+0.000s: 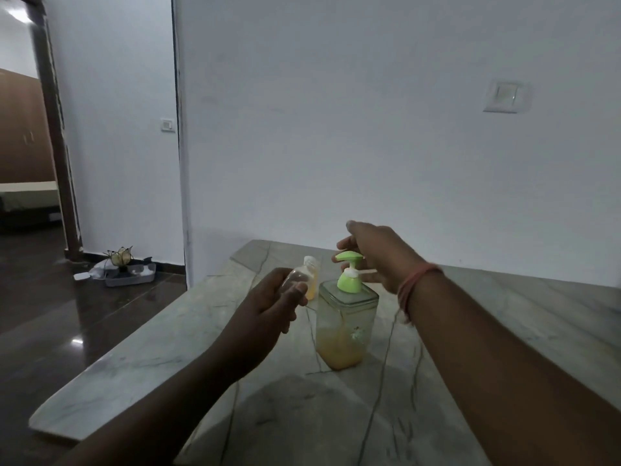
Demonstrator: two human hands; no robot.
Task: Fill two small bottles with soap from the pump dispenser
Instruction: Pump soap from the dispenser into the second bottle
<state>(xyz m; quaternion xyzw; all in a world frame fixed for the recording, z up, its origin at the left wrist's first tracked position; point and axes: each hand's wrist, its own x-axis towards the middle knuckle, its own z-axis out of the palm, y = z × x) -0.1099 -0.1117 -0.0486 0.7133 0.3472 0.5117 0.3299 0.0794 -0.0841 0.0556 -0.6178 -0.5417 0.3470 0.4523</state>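
A clear square pump dispenser (346, 327) with a green pump head (349, 264) stands on the marble table (134, 364); orange soap fills its lower third. My left hand (268, 307) grips a small clear empty bottle (297, 277), tilted, left of the pump. Behind it a second small bottle (312, 280) holding orange soap stands on the table. My right hand (376, 253) hovers over and just behind the pump head, fingers spread, holding nothing; I cannot tell if it touches the pump.
The table's left edge drops to a dark glossy floor (67, 314). A grey tray with clutter (129, 274) lies on the floor by the white wall. The wall (369, 129) rises right behind the table.
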